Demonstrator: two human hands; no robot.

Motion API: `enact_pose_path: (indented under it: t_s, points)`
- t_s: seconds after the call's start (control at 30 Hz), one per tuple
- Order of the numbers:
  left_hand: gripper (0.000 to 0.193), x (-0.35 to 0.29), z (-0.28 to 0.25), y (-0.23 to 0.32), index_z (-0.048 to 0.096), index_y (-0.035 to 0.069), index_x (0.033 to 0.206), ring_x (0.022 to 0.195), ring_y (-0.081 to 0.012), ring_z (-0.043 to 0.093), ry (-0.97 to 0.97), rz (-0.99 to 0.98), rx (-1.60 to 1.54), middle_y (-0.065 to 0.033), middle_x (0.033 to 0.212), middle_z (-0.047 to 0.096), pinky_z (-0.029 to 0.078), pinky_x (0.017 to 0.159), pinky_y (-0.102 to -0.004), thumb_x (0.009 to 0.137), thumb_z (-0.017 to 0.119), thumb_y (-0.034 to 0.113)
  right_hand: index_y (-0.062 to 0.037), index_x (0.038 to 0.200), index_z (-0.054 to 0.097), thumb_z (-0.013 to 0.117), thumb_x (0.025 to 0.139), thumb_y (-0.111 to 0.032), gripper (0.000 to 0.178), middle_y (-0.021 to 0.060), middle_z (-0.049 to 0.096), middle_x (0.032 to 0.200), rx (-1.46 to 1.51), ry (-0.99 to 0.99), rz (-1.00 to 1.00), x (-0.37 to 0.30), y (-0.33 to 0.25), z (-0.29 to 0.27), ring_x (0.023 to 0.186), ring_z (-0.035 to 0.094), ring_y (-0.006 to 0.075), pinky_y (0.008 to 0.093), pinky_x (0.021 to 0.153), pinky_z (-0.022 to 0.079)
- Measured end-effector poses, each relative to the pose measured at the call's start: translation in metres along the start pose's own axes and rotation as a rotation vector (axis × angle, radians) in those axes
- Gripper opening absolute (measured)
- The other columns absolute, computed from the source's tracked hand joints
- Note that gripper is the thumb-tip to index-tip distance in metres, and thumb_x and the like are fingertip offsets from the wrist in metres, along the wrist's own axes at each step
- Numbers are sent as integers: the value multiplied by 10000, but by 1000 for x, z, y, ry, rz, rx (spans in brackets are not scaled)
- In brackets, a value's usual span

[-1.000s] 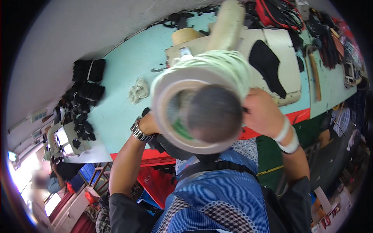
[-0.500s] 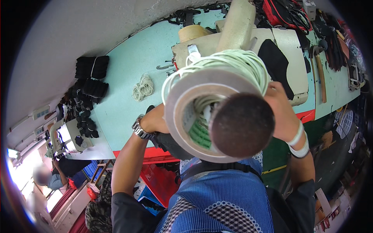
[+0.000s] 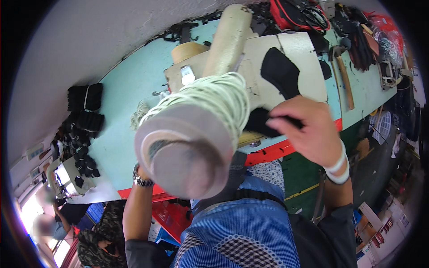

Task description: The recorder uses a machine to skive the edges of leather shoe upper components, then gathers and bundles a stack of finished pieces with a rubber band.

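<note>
A big spool of pale green cord (image 3: pixel 210 100) fills the middle of the view, close up, hiding much of the cream sewing machine (image 3: pixel 227 42) behind it. To its right, my right hand (image 3: pixel 308 127) is over the machine's front edge, thumb and fingers closing on a black fabric piece (image 3: pixel 259 123); motion blurs the fingertips. A second black piece (image 3: pixel 279 69) lies flat on the machine bed (image 3: pixel 308 56), just beyond that hand. Of my left hand (image 3: pixel 143 172) only a sliver shows above the metal watch; the spool covers its fingers.
Bundled black pieces (image 3: pixel 85 97) are piled along the left of the pale green table (image 3: pixel 118 73). A hammer (image 3: pixel 343 76) lies at the right, near a red-and-black bag (image 3: pixel 299 15). A red crate (image 3: pixel 172 216) is below the table edge. Other people (image 3: pixel 60 228) are at far left.
The view has shifted, so the spool and machine appear farther left. My right hand has come out from behind the spool and now shows at the black fabric piece. My left fingers remain hidden.
</note>
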State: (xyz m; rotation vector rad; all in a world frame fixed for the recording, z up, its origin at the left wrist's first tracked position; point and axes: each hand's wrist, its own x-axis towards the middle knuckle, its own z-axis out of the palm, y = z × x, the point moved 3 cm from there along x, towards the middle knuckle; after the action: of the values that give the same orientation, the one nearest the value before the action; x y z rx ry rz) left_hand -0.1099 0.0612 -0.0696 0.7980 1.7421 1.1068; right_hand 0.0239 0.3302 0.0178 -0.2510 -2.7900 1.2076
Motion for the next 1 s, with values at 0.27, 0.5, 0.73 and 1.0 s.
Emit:
enact_pose_path:
  t_s: [0.27, 0.5, 0.73, 1.0]
  points:
    - [320, -34, 81, 44, 694, -28, 766, 715, -228, 658, 194, -193, -577, -172, 812, 684, 510, 688, -309, 794, 710, 290, -9, 901, 639, 674, 754, -53, 157, 135, 609, 892, -41, 355, -149, -36, 13, 38, 817, 593, 289, 363, 726, 476]
    - [283, -52, 79, 73, 643, -14, 1054, 947, -247, 648, 47, -18, -171, -163, 1025, 667, 495, 836, -340, 867, 622, 196, 44, 1052, 597, 473, 936, -107, 227, 183, 638, 933, 674, -227, 160, -88, -35, 50, 825, 626, 281, 329, 711, 482]
    - [240, -27, 54, 55, 647, -18, 1016, 874, -115, 605, -51, -316, -335, -76, 922, 677, 478, 802, -279, 828, 672, 129, -4, 856, 598, 566, 883, -107, 111, 148, 604, 712, 330, 148, 141, -58, -42, 58, 593, 602, 309, 350, 540, 479]
    - [281, 23, -5, 45, 626, 25, 1114, 940, -130, 591, -390, -265, -63, -90, 1025, 673, 458, 860, -288, 932, 509, 204, 20, 907, 633, 636, 804, -28, 113, 134, 634, 751, 167, 46, 114, -21, 7, 34, 603, 607, 213, 295, 544, 473]
